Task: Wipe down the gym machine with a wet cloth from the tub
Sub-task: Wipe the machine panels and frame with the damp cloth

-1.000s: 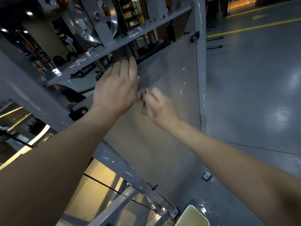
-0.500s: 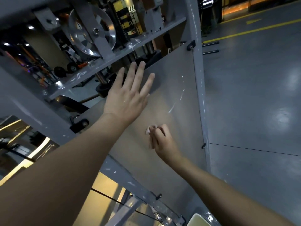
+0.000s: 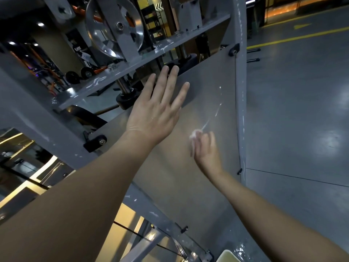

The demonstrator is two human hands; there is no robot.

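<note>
Person wiping a gym machine's grey panel (image 3: pixel 179 186) with a small white cloth (image 3: pixel 194 134).

The left hand (image 3: pixel 154 115) is lying flat against the upper part of the panel, its grip apart, with fingers straight and spread. The right hand (image 3: pixel 206 148), blurred, is working lower on the panel, toward its right edge. Its grip is clamped on the cloth, which is touching the panel at the foot of a white streak (image 3: pixel 217 110). The tub's (image 3: pixel 229 257) rim is showing just below the panel's bottom corner.
</note>
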